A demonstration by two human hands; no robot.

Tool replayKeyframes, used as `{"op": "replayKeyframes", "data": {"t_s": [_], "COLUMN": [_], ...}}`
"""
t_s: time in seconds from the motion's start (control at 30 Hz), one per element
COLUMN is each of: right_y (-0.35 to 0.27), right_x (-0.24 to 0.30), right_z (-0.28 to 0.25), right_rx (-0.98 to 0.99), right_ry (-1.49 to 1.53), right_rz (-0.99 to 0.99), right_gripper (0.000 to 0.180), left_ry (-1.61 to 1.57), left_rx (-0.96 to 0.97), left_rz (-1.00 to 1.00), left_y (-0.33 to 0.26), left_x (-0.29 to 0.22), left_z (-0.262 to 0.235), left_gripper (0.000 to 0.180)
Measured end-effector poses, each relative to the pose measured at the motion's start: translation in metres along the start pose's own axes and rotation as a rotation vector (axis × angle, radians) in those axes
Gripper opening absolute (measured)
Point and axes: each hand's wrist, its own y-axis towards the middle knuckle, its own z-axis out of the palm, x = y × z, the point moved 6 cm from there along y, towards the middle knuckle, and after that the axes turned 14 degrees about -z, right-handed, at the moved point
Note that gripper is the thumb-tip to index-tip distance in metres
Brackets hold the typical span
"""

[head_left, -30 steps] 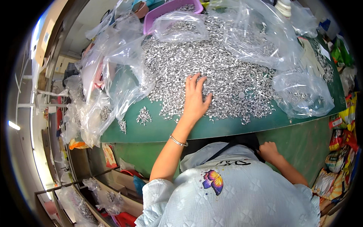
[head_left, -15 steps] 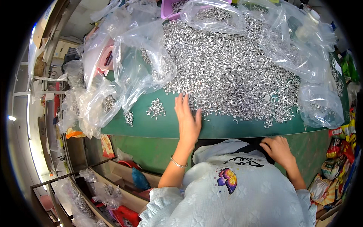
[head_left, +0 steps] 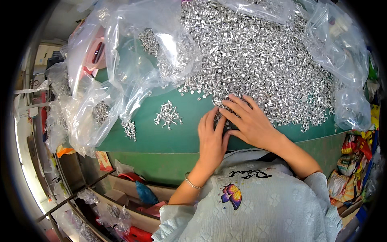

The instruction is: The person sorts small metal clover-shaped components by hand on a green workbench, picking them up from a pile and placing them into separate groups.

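Note:
A wide heap of small curved silver metal pieces (head_left: pixel 258 60) covers much of the green table (head_left: pixel 177 139). At its near edge my two hands are side by side, with their index fingers and thumbs close together. My left hand (head_left: pixel 212 137) has its fingers stretched forward, the tips at the pieces. My right hand (head_left: pixel 254 124) lies palm down with fingers spread over the heap's border. A few pieces show between the hands; no piece can be made out in either grip. Left of my hands lie a small pile of the pieces (head_left: pixel 168 115) and a smaller cluster (head_left: pixel 129 130).
Clear plastic bags (head_left: pixel 133 76), some with metal pieces inside, drape over the table's left side. Another plastic bag (head_left: pixel 342 60) borders the heap at right. A pink container (head_left: pixel 94 54) stands far left. Below the table, at left, is a compartmented wooden shelf (head_left: pixel 117 187); colourful packets (head_left: pixel 346 165) lie at right.
My right hand has come up from beside my lap to the heap's edge, next to my left hand. My left hand has shifted slightly right. The view has tilted and moved nearer.

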Motion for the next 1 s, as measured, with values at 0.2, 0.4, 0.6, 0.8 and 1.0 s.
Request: {"op": "replayKeyframes", "data": {"t_s": [0.2,0.4,0.6,0.8,1.0], "right_y": [-0.009,-0.015,-0.004,-0.004,-0.006], "right_x": [-0.014,-0.026,-0.051,-0.063,0.0], "right_z": [0.007,-0.004,-0.043,-0.063,-0.021], "right_rx": [-0.102,-0.211,-0.413,-0.441,-0.186], "right_ry": [-0.271,-0.362,-0.552,-0.42,-0.049], "right_rz": [-0.038,0.066,0.19,0.228,0.0], "right_gripper": [0.028,0.03,0.024,0.021,0.04], "left_ry": [-0.142,-0.304,0.023,-0.101,-0.274], "left_rx": [-0.077,-0.088,-0.133,-0.046,-0.059], "left_rz": [0.077,-0.053,0.029,0.017,-0.069], "left_y": [0.017,0.032,0.038,0.032,0.044], "left_x": [0.01,0.024,0.005,0.007,-0.002], "left_z": [-0.014,-0.012,-0.029,-0.013,-0.007], "left_gripper": [0.027,0.025,0.042,0.045,0.034]}}
